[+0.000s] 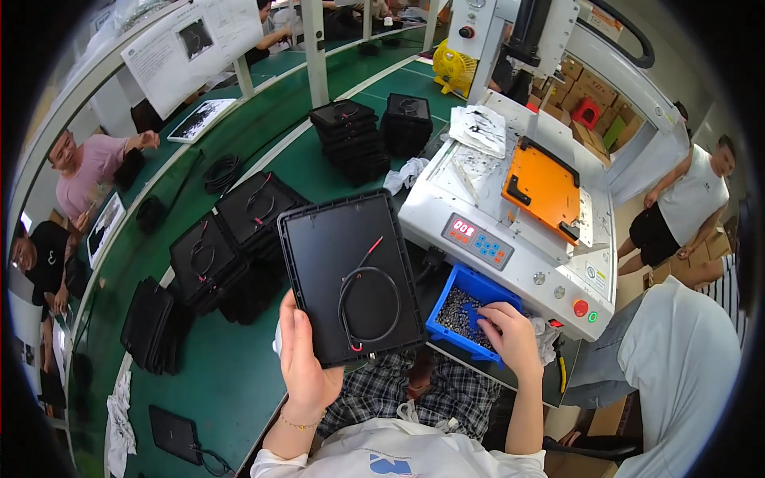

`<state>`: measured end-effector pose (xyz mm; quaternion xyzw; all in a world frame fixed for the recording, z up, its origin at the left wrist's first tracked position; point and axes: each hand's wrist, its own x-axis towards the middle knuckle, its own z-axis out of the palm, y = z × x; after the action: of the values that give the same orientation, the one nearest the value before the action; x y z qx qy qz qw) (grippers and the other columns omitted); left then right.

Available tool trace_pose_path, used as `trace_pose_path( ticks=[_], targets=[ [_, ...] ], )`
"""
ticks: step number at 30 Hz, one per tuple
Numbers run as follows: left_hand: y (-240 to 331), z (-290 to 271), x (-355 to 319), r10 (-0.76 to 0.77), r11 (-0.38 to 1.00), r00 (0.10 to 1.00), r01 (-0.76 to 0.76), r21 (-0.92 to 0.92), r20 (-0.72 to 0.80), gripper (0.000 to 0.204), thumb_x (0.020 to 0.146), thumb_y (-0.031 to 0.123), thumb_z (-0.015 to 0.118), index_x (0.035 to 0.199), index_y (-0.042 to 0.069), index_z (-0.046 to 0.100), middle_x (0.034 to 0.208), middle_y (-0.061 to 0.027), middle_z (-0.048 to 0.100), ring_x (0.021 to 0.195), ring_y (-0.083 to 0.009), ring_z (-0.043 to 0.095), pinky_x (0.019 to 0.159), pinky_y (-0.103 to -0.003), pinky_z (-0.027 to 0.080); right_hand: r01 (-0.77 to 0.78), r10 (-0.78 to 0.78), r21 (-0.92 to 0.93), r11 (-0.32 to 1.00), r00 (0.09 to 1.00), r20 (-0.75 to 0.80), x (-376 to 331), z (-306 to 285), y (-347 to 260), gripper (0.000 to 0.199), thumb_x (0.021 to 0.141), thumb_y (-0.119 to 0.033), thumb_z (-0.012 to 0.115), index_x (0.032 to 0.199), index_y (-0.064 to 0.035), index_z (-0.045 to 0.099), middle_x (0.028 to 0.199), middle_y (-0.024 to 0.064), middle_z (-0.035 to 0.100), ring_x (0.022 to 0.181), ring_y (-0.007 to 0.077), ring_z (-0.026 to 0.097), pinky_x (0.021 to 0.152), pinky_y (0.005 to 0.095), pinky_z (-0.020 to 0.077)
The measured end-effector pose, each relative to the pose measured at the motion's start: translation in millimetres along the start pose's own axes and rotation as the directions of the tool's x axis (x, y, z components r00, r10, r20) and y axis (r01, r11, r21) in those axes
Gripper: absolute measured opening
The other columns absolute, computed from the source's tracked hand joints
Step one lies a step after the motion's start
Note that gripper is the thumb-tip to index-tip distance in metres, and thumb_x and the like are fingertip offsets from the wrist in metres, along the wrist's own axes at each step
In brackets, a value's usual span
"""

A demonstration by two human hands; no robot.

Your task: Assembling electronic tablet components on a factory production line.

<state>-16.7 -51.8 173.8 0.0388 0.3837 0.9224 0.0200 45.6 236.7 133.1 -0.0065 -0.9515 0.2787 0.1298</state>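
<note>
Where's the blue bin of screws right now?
In the head view, the blue bin sits right of centre, against the front of the white machine, with the right hand reaching into it.

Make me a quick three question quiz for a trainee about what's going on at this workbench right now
1. True or false: the left hand holds the black panel by its lower left edge.
2. Where does the right hand reach? A) the orange fixture B) the blue bin of small screws C) the red button
3. What lies looped on the panel's face?

Key:
1. True.
2. B.
3. A black cable with red ends.
</note>
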Motion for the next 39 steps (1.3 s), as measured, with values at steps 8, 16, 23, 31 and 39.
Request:
trace_pose_path(
  ticks=[8, 16, 23, 31, 39],
  targets=[
    [-49.6, 46.5, -31.4, -0.233, 0.945, 0.944, 0.277, -0.175, 0.235, 0.047, 0.101, 0.028, 0.033, 0.144, 0.015, 0.017, 0.142, -0.0097, 0.033, 0.130, -0.0266, 0.037, 0.105, -0.045, 0.036, 0.036, -0.066, 0.452, 0.891, 0.997, 0.050, 4.8, -50.5, -97.7, 0.111, 0.075, -0.040, 0.075, 0.144, 0.0079, 0.002, 0.138, 0.0308, 0.035, 0.118, 0.0409, 0.048, 0.094, 0.0427, 0.0446],
    [-85.4, 79.1, -27.3, -0.144, 0.901, 0.862, 0.318, -0.297, 0.486, 0.054, 0.099, 0.048, 0.024, 0.140, 0.014, 0.023, 0.146, -0.0070, 0.029, 0.134, -0.0301, 0.031, 0.111, -0.047, 0.024, -0.031, 0.058, -0.243, 0.970, 0.993, 0.104, 18.0, -79.1, -111.1, 0.127, 0.063, -0.059, 0.075, 0.142, 0.0112, 0.006, 0.123, 0.0313, 0.041, 0.111, 0.0454, 0.048, 0.091, 0.0430, 0.0447],
    [-79.0, 80.7, -36.2, -0.171, 0.903, 0.771, 0.372, -0.216, 0.613, 0.051, 0.099, 0.041, 0.033, 0.143, 0.019, 0.017, 0.144, -0.0092, 0.026, 0.132, -0.0470, 0.030, 0.108, -0.055, 0.027, -0.508, 0.438, -0.316, 0.801, 0.858, -0.268, 92.3, -118.4, -89.5, 0.122, 0.065, -0.065, 0.067, 0.143, 0.0102, 0.011, 0.120, 0.0378, 0.045, 0.111, 0.0498, 0.047, 0.096, 0.0455, 0.0398],
    [-68.9, 55.2, -39.8, -0.214, 0.940, 0.783, 0.327, -0.094, 0.583, 0.052, 0.099, 0.036, 0.036, 0.142, 0.016, 0.016, 0.141, -0.0123, 0.027, 0.120, -0.0466, 0.045, 0.100, -0.052, 0.040, -0.699, 0.675, -0.510, 0.501, 0.684, -0.274, 175.2, -120.2, -30.5, 0.123, 0.068, -0.074, 0.055, 0.141, 0.0143, 0.009, 0.118, 0.0307, 0.054, 0.111, 0.0413, 0.052, 0.097, 0.0428, 0.0394],
    [-51.9, 41.8, -36.7, -0.268, 0.953, 0.806, 0.301, 0.025, 0.527, 0.051, 0.098, 0.036, 0.036, 0.140, 0.013, 0.018, 0.135, -0.0143, 0.031, 0.105, -0.0415, 0.057, 0.086, -0.044, 0.051, -0.795, 0.759, -0.412, 0.445, 0.579, -0.297, 200.6, -104.9, -28.4, 0.118, 0.070, -0.069, 0.058, 0.147, 0.0025, 0.006, 0.134, 0.0290, 0.041, 0.118, 0.0418, 0.042, 0.094, 0.0514, 0.0410]
  ],
)
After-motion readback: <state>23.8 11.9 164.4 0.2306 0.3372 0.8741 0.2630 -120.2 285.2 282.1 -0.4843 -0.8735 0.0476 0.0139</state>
